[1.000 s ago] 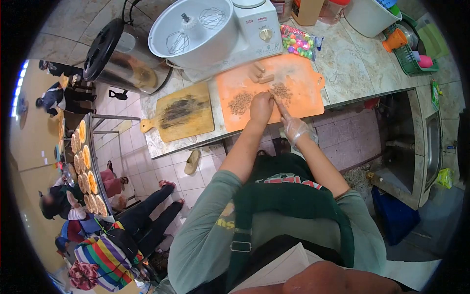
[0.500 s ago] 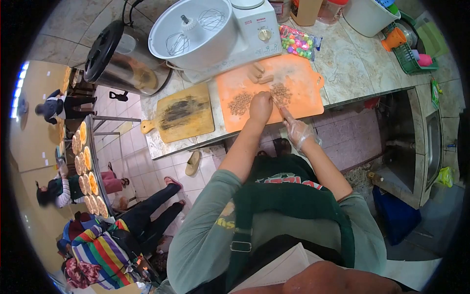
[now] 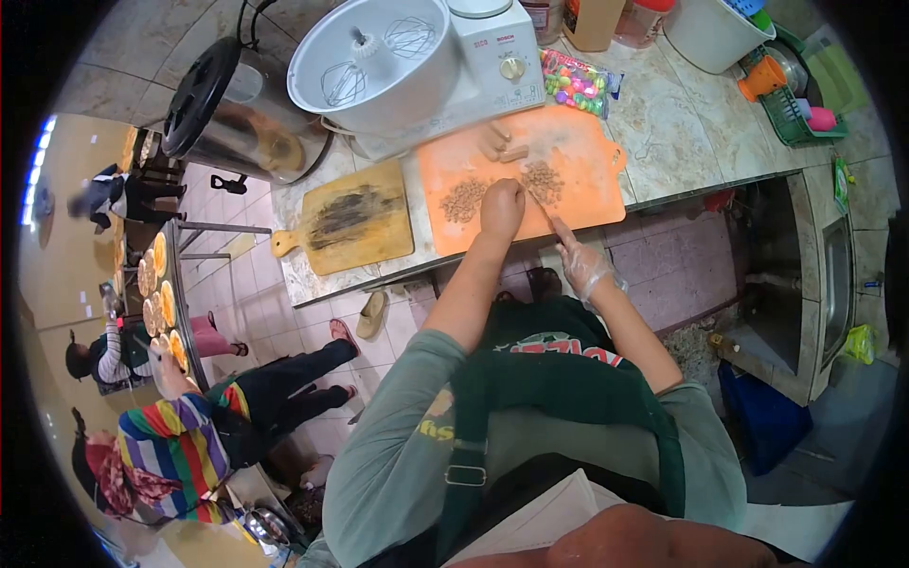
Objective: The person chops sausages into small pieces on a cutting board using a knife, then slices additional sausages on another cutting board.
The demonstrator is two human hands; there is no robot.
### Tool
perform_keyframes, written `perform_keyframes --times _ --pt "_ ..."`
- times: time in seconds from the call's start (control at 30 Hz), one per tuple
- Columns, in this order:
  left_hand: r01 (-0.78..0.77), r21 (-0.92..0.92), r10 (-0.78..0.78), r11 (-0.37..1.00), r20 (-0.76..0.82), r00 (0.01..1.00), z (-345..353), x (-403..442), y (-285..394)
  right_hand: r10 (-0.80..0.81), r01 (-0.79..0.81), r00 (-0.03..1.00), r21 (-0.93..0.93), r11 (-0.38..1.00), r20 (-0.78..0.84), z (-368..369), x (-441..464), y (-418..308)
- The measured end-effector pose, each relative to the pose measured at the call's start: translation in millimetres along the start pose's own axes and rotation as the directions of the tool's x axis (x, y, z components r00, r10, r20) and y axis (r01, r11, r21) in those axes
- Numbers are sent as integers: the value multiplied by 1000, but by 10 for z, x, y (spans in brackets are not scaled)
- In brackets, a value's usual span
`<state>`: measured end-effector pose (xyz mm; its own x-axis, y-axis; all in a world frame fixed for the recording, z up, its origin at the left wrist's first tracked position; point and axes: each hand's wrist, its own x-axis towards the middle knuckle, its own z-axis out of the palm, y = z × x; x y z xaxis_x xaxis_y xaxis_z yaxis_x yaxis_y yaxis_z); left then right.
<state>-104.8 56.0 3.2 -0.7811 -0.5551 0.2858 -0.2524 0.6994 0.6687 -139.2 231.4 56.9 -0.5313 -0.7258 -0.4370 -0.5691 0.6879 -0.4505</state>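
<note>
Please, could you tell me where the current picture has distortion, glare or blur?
In the head view, the wide lens distorts things near the dark rim; the light strip at far left glares; the upper-left person looks blurred; the orange board appears fairly clear.

Grey-green shirt (image 3: 393, 417), elbow-length sleeves (image 3: 701, 431), yellow print (image 3: 438, 433) on wearer's left side. Dark green apron (image 3: 568, 383) over it, red-and-white lettering (image 3: 554, 346), strap (image 3: 471, 412) with metal buckle (image 3: 465, 475). Right hand (image 3: 584, 266): clear, loose, crinkled glove (image 3: 597, 276).
</note>
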Motion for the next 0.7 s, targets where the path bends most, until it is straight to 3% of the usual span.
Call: perform_keyframes --times 0.5,0.6,0.67,0.7 --pt "28 15 -28 1000 -11 1000 8 -4 36 -10 8 1000 84 996 22 -5 110 -62" --pt "16 14 -16 1000 -35 999 -20 1 43 57 -63 997 110 992 58 47 15 31" --pt "1 -2 -1 1000 -54 999 -58 22 64 -136 185 974 287 940 -179 90 24 131" --pt "-13 -19 12 1000 -50 999 -104 46 69 -137 187 973 287 940 -184 56 26 130"
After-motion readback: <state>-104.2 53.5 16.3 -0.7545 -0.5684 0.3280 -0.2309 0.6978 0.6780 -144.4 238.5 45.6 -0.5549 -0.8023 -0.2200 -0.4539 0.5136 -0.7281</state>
